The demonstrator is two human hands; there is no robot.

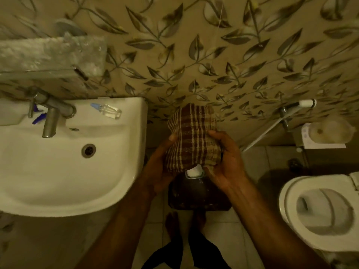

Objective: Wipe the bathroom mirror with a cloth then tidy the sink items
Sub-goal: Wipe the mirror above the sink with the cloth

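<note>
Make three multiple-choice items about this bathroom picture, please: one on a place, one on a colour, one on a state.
1. Where does the small clear bottle lie?
A. on the sink ledge, right of the tap
B. on the toilet rim
C. on the floor

2. What colours has the cloth?
A. plain blue
B. brown and beige checks
C. plain white

3. How is the cloth held?
A. it hangs from a hook
B. by one hand only
C. by both hands, the left hand and the right hand

Answers:
1 A: the bottle lies on its side on the white ledge near the tap.
2 B: dark brown stripes cross pale ones.
3 C: fingers of each hand grip one side of it.
</note>
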